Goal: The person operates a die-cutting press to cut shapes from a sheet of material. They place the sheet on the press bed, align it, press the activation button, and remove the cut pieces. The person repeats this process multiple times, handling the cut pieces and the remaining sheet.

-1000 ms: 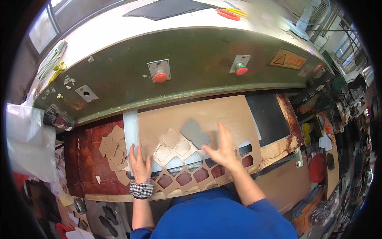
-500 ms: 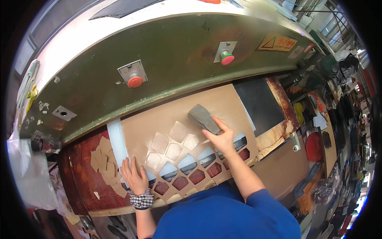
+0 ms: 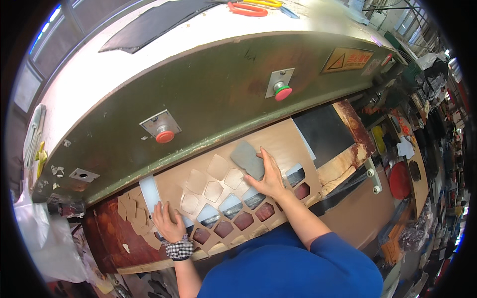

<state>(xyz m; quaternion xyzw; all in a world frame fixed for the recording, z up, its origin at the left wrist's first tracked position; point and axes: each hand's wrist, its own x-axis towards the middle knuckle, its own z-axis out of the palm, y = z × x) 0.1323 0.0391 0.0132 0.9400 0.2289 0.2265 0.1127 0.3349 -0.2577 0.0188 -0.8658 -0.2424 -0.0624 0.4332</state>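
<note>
Moves right hand (image 3: 272, 182), earlier apart, around grey block (image 3: 245, 156), gripping and hiding one edge; rests left hand (image 3: 170, 226), fingers narrowly spread.

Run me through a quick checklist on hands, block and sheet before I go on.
1. Right hand in contact with the gray block: ok, thumb and fingers are around its near end.
2. Left hand away from the block: ok, it rests at the left edge of the tan sheet.
3. Both hands off the block: not ok, the right is on it.
4. Block flush with the sheet: cannot tell, its underside is hidden.
5. Pile of cut tan pieces clear of the block: ok, it lies well to the left.
</note>
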